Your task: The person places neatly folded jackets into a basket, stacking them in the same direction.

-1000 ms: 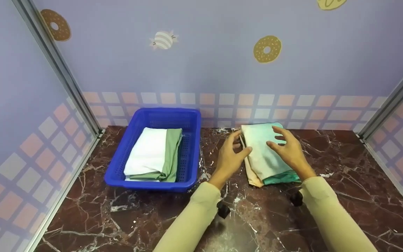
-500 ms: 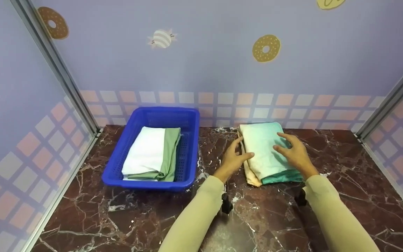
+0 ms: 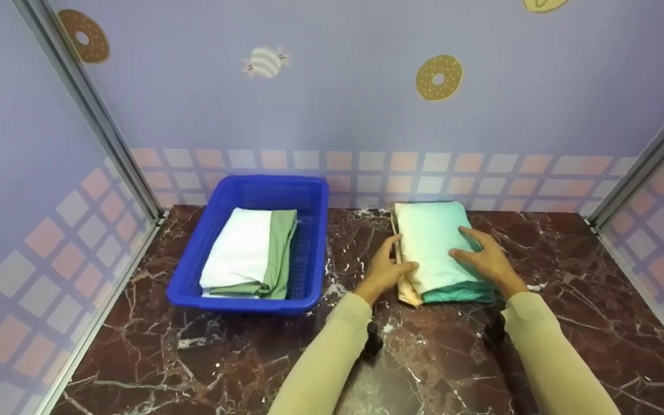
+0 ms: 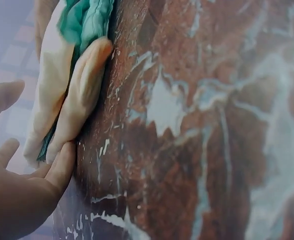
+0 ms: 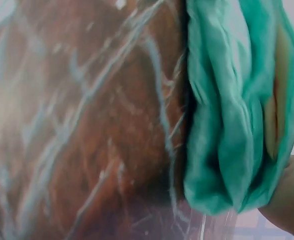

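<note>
A folded garment, cream fading to teal green, lies on the dark red marbled table toward the right, against the back wall. My left hand is at its left edge, thumb reaching over the top; in the left wrist view the fingertips touch the garment's lower fold close to the tabletop. My right hand is at the right edge, fingers spread and bent, thumb above the cloth. In the right wrist view the teal layers hide most of that hand.
Left of the garment stands a blue plastic basket, with a folded white and green garment inside. A patterned wall closes off the back of the marbled table, and side panels flank it. Each wrist carries a small black device.
Both hands have lowered to the sides of the cream and teal garment, the right one moving out to its right edge. The garment has shifted slightly left. The basket stays put.
</note>
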{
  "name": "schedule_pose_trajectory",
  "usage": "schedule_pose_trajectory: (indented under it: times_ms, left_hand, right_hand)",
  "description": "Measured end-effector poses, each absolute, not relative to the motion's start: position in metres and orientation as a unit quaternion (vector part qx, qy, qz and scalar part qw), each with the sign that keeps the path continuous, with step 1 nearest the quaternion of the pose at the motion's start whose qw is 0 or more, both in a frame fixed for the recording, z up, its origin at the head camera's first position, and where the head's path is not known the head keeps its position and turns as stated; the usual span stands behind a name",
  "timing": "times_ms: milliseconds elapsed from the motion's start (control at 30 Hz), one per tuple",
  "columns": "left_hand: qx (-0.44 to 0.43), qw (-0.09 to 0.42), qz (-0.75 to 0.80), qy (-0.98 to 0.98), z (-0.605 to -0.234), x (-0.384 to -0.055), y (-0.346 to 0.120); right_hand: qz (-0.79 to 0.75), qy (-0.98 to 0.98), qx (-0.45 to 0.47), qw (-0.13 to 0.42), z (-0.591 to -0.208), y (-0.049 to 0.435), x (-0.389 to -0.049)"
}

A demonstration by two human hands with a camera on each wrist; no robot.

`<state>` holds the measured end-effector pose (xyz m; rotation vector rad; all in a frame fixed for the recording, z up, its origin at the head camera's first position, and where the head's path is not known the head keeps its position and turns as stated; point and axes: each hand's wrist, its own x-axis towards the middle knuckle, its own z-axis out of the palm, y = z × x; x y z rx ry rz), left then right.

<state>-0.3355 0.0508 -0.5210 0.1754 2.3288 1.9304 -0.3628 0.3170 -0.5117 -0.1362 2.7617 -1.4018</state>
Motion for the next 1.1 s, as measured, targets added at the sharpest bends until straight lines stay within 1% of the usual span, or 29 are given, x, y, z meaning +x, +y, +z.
schedule_pose_trajectory:
  times_ms: [200,400,633,800,1000,1100]
  left_hand:
    - [0.061,0.065,0.627,0.774,-0.520,-0.336,0.047]
    - [0.068,0.062,0.624,0.776,-0.519,-0.338,0.043]
    - [0.042,0.081,0.666,0.740,-0.521,-0.339,0.035]
    - [0.048,0.090,0.692,0.715,-0.526,-0.337,0.025]
    - [0.034,0.100,0.700,0.707,-0.531,-0.331,0.017]
    - [0.034,0.107,0.704,0.702,-0.533,-0.327,0.013]
  right_hand:
    - [-0.486,0.873,-0.029,0.037,-0.514,0.313,-0.359]
    - [-0.461,0.886,-0.026,0.047,-0.517,0.309,-0.358]
    - [-0.411,0.909,-0.037,0.056,-0.510,0.304,-0.354]
    - [-0.383,0.921,-0.050,0.054,-0.502,0.302,-0.349]
    - [-0.440,0.892,-0.045,0.093,-0.506,0.302,-0.344]
    - [-0.475,0.874,-0.037,0.097,-0.512,0.302,-0.341]
